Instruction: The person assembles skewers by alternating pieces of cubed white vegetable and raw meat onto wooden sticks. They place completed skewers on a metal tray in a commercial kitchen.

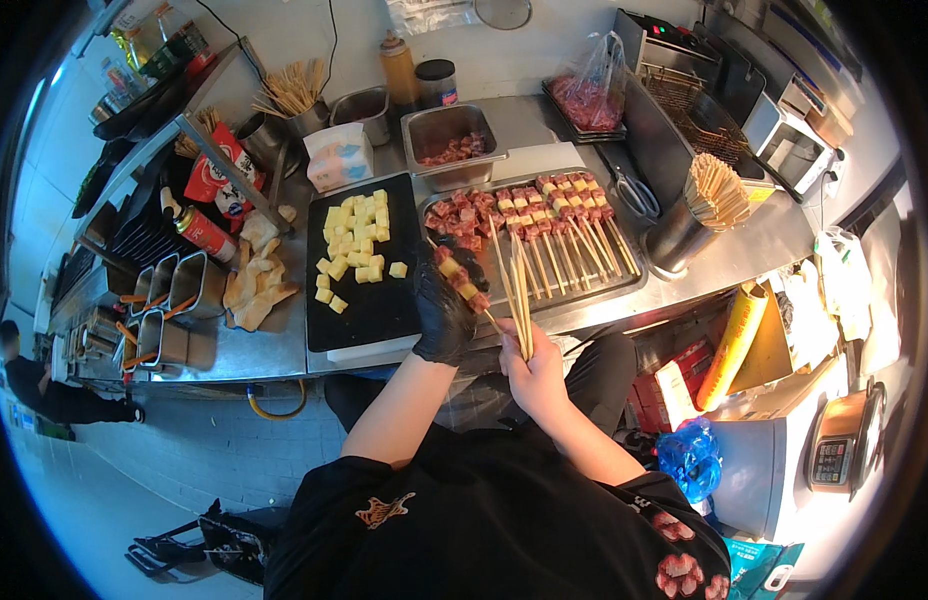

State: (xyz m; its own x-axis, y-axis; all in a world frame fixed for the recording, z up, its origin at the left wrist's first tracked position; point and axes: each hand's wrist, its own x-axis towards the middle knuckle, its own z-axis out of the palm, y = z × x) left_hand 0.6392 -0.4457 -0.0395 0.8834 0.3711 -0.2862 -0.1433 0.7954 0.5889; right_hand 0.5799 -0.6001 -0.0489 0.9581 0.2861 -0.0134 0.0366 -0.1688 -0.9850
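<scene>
My left hand, in a black glove, holds a skewer threaded with red meat cubes and pale yellow cubes. My bare right hand grips a bundle of wooden skewers and is at the lower end of the loaded skewer's stick. Beyond the hands, a metal tray holds loose meat cubes on its left and a row of filled skewers on its right. Left of my gloved hand, a black cutting board carries pale yellow cubes.
Behind stand a steel container of meat, a tissue pack and a bagged portion of meat. At right are scissors, a skewer holder and a fryer basket. Gloves lie left. Another person stands far left.
</scene>
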